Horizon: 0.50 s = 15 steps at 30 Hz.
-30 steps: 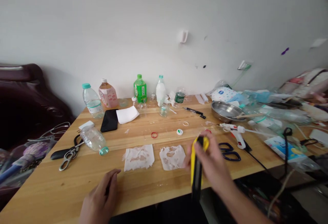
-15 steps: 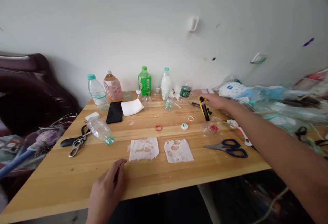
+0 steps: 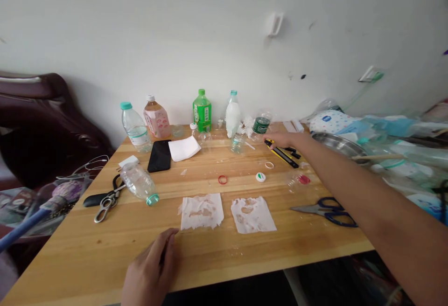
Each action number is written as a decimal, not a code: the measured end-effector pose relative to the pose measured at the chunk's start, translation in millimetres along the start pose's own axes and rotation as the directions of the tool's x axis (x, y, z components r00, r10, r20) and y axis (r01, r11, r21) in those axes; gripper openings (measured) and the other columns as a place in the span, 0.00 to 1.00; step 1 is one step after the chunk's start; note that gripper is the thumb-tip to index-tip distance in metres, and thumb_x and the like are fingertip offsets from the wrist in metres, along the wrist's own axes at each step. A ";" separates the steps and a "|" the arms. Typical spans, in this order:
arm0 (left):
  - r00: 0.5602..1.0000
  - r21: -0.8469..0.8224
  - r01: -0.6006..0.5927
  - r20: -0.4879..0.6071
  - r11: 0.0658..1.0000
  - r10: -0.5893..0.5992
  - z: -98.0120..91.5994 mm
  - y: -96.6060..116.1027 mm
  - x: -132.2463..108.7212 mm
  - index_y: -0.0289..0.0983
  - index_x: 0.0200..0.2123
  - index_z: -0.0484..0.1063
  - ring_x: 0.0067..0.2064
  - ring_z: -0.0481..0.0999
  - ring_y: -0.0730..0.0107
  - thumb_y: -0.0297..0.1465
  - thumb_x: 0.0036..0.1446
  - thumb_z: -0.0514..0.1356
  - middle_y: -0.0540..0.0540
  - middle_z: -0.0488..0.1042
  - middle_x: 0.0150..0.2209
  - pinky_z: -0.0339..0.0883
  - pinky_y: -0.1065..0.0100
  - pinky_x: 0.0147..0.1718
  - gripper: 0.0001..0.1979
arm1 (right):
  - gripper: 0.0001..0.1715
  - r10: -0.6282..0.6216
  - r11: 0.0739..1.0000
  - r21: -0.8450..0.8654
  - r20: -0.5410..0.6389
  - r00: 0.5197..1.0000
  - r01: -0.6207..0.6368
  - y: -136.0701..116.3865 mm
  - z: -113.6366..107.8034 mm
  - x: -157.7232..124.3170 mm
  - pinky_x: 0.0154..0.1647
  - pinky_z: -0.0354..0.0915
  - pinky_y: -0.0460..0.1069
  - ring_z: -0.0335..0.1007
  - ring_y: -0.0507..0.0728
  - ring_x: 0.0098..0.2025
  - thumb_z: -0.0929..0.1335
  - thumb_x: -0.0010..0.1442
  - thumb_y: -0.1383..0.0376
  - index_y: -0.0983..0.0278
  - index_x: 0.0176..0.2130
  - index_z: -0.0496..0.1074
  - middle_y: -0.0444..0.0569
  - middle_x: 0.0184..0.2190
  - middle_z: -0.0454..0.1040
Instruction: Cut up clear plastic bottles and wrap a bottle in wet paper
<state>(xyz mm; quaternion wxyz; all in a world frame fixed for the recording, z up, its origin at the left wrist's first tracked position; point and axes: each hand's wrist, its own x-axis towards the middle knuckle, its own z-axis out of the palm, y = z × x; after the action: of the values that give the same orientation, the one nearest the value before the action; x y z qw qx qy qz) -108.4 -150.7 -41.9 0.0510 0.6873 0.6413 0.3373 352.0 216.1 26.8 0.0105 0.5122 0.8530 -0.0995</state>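
From my remote post, I see a left hand [image 3: 150,266] on the bench [image 3: 91,254] and a right hand [image 3: 283,139] at a yellow-and-black cutter [image 3: 283,155].
The left hand's grip is slack, fingers slightly apart; torn papers [image 3: 261,222] lie just beyond, scissors [image 3: 317,209] to their right. Farther back, the cutter lies by the right hand's fingertips; I cannot tell whether that grip is clamped on it. A green bottle [image 3: 202,112] stands behind.
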 end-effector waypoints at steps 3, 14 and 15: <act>1.000 0.007 0.023 -0.018 1.000 -0.023 0.5 0.6 -0.8 0.44 0.45 0.75 0.29 0.83 0.66 0.41 0.67 0.52 0.50 0.83 0.34 0.75 0.73 0.34 0.14 | 0.16 -0.049 0.999 0.014 0.103 0.993 0.048 1.5 4.0 0.4 0.50 0.70 0.59 0.72 0.59 0.49 0.69 0.67 0.60 0.66 0.51 0.72 0.52 0.50 0.73; 0.999 0.036 -0.022 -0.036 0.999 0.023 5.2 -1.6 -3.9 0.44 0.47 0.73 0.30 0.82 0.68 0.41 0.69 0.50 0.51 0.83 0.36 0.74 0.72 0.37 0.14 | 0.16 0.056 0.998 0.022 -0.086 0.995 -0.055 4.0 54.2 1.0 0.50 0.71 0.58 0.72 0.58 0.49 0.67 0.68 0.59 0.65 0.52 0.71 0.52 0.51 0.72; 0.999 0.047 -0.031 -0.034 0.998 0.033 5.2 -1.7 -3.7 0.43 0.46 0.73 0.30 0.82 0.68 0.40 0.69 0.50 0.51 0.83 0.36 0.74 0.72 0.37 0.14 | 0.16 0.068 0.998 0.021 -0.121 0.990 -0.066 4.9 58.8 1.8 0.50 0.71 0.58 0.72 0.59 0.49 0.67 0.68 0.59 0.64 0.52 0.71 0.53 0.52 0.72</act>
<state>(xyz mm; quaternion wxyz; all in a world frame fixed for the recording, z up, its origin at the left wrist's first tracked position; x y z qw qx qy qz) -106.9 -152.0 -48.3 0.0186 0.6926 0.6386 0.3350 350.5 209.3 -31.8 -0.0425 0.5457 0.8336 -0.0750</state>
